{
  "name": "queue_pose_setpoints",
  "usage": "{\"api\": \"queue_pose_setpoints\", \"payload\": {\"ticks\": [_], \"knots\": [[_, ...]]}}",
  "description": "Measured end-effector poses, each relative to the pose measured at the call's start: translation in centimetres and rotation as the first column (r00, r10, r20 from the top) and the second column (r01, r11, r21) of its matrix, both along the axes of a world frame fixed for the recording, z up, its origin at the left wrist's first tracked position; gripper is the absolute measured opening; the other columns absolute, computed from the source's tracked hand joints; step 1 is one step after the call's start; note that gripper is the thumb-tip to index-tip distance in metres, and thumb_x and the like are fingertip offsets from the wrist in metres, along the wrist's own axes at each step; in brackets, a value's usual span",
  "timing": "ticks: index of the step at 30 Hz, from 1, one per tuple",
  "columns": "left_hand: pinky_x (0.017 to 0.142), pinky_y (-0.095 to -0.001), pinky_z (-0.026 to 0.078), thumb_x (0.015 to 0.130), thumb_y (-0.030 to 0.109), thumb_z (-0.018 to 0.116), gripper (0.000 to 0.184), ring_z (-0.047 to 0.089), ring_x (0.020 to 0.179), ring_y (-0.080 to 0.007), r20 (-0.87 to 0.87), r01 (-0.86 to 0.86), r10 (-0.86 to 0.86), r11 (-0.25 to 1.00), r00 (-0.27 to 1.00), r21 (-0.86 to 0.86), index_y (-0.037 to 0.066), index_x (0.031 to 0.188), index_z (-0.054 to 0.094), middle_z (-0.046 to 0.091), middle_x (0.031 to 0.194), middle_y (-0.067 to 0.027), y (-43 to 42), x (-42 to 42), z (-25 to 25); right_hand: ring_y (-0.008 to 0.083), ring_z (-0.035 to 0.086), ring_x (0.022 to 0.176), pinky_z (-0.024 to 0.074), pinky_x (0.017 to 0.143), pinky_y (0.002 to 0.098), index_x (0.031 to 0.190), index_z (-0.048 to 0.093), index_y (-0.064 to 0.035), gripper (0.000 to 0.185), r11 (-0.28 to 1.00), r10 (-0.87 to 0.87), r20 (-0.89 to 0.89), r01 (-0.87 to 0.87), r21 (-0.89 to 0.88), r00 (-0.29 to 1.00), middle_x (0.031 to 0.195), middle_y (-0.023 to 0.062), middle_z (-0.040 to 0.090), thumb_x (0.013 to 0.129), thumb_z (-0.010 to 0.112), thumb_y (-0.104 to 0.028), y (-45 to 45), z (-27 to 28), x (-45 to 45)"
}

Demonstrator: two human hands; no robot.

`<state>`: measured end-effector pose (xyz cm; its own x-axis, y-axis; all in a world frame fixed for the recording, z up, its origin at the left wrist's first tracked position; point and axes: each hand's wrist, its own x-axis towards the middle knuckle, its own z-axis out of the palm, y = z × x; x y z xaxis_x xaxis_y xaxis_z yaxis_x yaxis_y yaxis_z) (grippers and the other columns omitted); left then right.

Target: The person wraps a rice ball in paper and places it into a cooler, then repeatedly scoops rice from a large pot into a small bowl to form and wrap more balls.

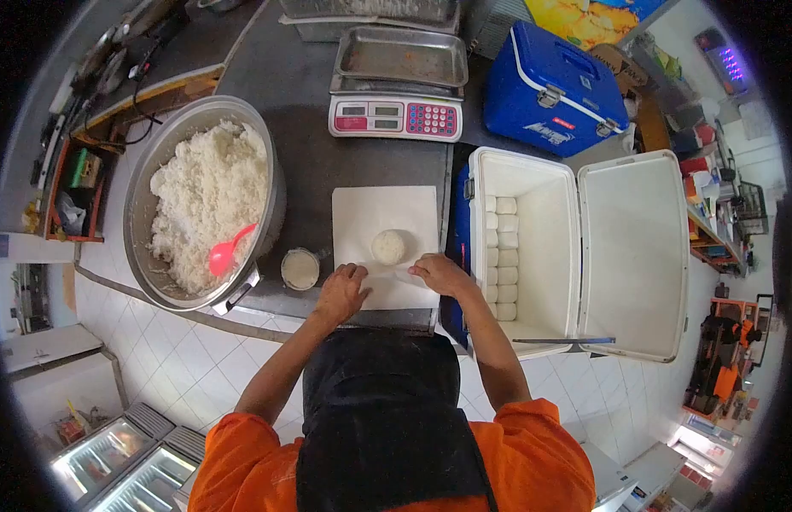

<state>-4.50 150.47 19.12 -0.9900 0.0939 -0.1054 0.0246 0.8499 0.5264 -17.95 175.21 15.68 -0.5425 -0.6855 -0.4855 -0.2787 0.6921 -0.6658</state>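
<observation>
A round mound of rice [388,247] lies on a stack of white paper sheets [384,207] on the dark counter. My left hand [344,292] is at the paper's left lower side, fingers curled onto it. At the right edge, my right hand [440,275] pinches the paper, just right of the mound. A small round cup with rice [300,269] stands left of my left hand. Further left, a large metal pot [279,183] holds loose white rice [212,192] with a pink ladle [230,252] resting in it.
An open white cooler [545,256] at the right holds two rows of wrapped white bundles [506,276]. A scale [396,118] with a metal tray [402,56] stands behind the paper. A closed blue cooler [550,94] is at the back right.
</observation>
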Motion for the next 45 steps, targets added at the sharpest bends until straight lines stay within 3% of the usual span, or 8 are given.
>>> {"api": "queue_pose_setpoints", "payload": {"ticks": [7,13,21,29,32,35,36,45], "knots": [[0.086,-0.042,0.053,0.077,0.007,0.064,0.013,0.061,0.102,-0.0319,-0.15,0.088,-0.082,0.995,0.985,0.037,0.0,0.088,0.065,0.062,0.105,-0.0134,-1.3,1.1,0.6,0.031,0.061,0.099,0.0519,0.086,0.0431,0.112,0.061,0.0006,0.03,0.996,0.001,-0.664,-0.059,-0.065,0.747,0.102,0.0139,0.061,0.087,0.061,-0.016,0.4,3.8,6.3],[0.084,-0.0408,0.054,0.075,0.003,0.061,0.01,0.06,0.102,-0.0293,-0.194,0.231,-0.23,0.973,0.954,-0.016,-0.001,0.083,0.065,0.061,0.103,-0.0117,-1.1,3.8,-0.2,0.0284,0.062,0.093,0.0519,0.084,0.0421,0.097,0.065,-0.0025,0.018,0.988,-0.002,-0.676,-0.103,-0.115,0.737,0.091,0.0097,0.064,0.081,0.059,-0.006,2.0,3.6,9.8],[0.081,-0.0442,0.054,0.083,-0.001,0.063,0.01,0.065,0.092,-0.0348,-0.048,-0.064,0.082,0.953,0.995,0.297,0.003,0.088,0.071,0.067,0.094,-0.0168,-2.6,-0.4,0.7,0.0337,0.063,0.096,0.0505,0.083,0.0439,0.099,0.068,-0.0032,0.016,0.931,-0.311,-0.298,0.225,-0.289,0.903,0.093,0.0141,0.065,0.087,0.059,-0.008,1.4,4.1,4.0],[0.084,-0.0482,0.052,0.081,0.001,0.062,0.043,0.062,0.1,-0.0431,0.293,-0.067,0.105,0.988,0.95,-0.139,-0.006,0.122,0.054,0.063,0.104,-0.0269,-2.6,-8.7,-1.4,0.036,0.067,0.097,0.053,0.083,0.0438,0.104,0.07,-0.0048,0.022,0.984,-0.151,-0.203,0.167,0.065,0.967,0.104,0.0184,0.071,0.089,0.066,-0.02,-1.4,1.8,-3.9],[0.083,-0.0496,0.051,0.081,0.003,0.062,0.036,0.06,0.097,-0.0436,-0.318,-0.057,-0.015,0.975,0.948,-0.216,-0.005,0.116,0.056,0.06,0.11,-0.0264,-0.9,-7.2,-0.9,0.033,0.063,0.105,0.0503,0.091,0.0392,0.104,0.073,-0.0093,0.02,0.96,-0.248,-0.233,0.271,0.072,0.94,0.11,0.0153,0.069,0.087,0.067,-0.017,-3.0,3.1,-4.0],[0.088,-0.0483,0.049,0.082,0.006,0.063,0.026,0.058,0.1,-0.0403,-0.232,0.036,0.02,0.972,0.973,0.233,-0.004,0.106,0.058,0.059,0.108,-0.0226,4.0,-3.1,1.5,0.031,0.056,0.11,0.047,0.093,0.0393,0.097,0.076,-0.0128,0.014,0.961,-0.277,-0.69,0.184,-0.207,0.669,0.114,0.0118,0.064,0.085,0.069,-0.016,-4.8,1.1,-3.3],[0.094,-0.047,0.047,0.083,0.009,0.065,0.029,0.057,0.106,-0.0404,-0.443,0.167,-0.144,0.986,0.885,0.015,-0.004,0.108,0.058,0.057,0.111,-0.0226,5.0,-2.2,-0.1,0.0303,0.053,0.11,0.0458,0.093,0.0398,0.09,0.077,-0.0126,0.011,0.967,-0.256,-0.691,0.175,-0.187,0.676,0.113,0.0102,0.062,0.084,0.068,-0.015,-5.1,0.1,-3.0],[0.109,-0.0463,0.04,0.089,0.014,0.064,0.05,0.046,0.125,-0.0408,-0.286,0.163,-0.174,0.985,0.942,-0.063,-0.009,0.131,0.047,0.049,0.13,-0.0245,5.4,-0.8,-1.5,0.0308,0.057,0.11,0.047,0.092,0.0436,0.081,0.072,-0.0086,0.015,0.97,-0.103,-0.416,-0.001,-0.242,0.903,0.109,0.0074,0.063,0.073,0.076,-0.021,-4.8,1.7,-7.7]]}}
